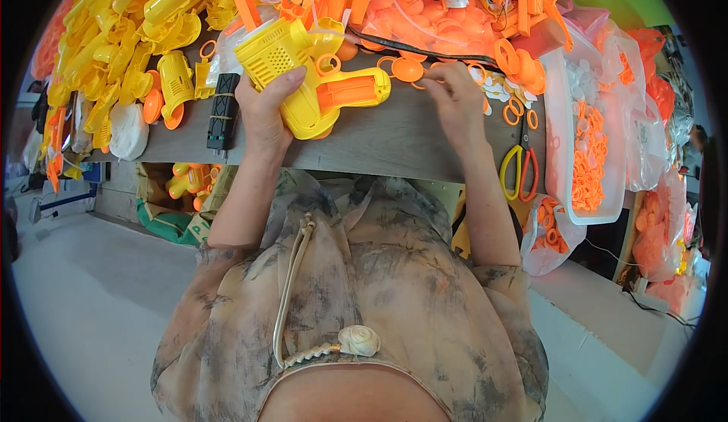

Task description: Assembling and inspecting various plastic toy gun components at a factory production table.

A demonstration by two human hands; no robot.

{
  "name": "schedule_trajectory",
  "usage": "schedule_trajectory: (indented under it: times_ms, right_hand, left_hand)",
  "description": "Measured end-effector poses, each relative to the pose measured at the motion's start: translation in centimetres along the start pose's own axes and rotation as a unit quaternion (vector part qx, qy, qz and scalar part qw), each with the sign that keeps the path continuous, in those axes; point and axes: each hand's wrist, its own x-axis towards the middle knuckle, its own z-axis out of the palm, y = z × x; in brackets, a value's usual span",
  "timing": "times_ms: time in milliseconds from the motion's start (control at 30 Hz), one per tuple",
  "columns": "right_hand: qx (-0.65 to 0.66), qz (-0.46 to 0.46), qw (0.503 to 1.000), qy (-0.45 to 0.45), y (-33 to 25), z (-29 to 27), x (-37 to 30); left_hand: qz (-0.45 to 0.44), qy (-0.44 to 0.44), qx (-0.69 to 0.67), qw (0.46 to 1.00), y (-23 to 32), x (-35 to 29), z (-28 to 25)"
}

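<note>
Head view: the left hand (265,107) grips a yellow, gun-shaped plastic shell (302,107) over the grey wood-grain tabletop (402,149), thumb uppermost, seemingly for steadiness; the right hand (455,107) curls nearby, whether pinching anything I cannot tell.

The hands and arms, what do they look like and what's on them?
The left hand and right hand have no gloves. No watch or bracelet shows. Loose beige-grey sleeves with dark, smudgy patterns end around the elbows.
</note>
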Motion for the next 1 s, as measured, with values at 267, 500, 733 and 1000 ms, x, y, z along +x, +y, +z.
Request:
schedule_trajectory:
  times_ms: [267,500,733,1000]
  right_hand:
    - [-0.222,-0.198,0.954,0.019,-0.3,2.2,0.1]
    - [0.483,0.15,0.86,-0.066,-4.2,-0.6,-2.4]
    - [0.479,0.18,0.856,-0.073,-5.5,1.0,-4.2]
    - [0.465,0.169,0.858,-0.139,-6.3,0.9,-5.6]
  left_hand:
    - [0.014,0.005,-0.008,1.0,0.7,-0.5,-0.2]
    - [0.006,-0.004,0.018,1.0,0.6,-0.6,-0.6]
    - [-0.041,-0.067,-0.013,0.997,0.3,-1.1,-0.1]
    - [-0.079,-0.067,-0.041,0.994,0.9,-2.0,0.3]
